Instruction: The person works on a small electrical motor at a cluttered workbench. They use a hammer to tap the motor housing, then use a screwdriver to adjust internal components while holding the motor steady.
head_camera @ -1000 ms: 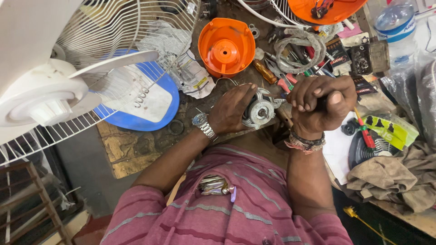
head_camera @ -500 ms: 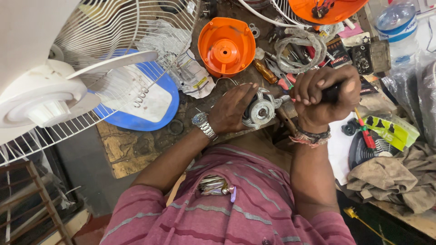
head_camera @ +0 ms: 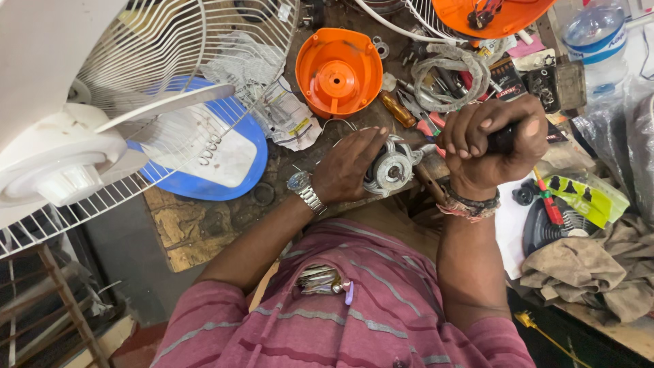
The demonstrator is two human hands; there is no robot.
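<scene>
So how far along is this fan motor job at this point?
Done: the orange cover is off and lies open on the bench, and the wire guard is set aside. In hand: the left hand grips the bare motor while the right hand is fisted round a dark tool handle beside it. Left: the motor is uncovered, so reassembly looks not yet begun.
</scene>
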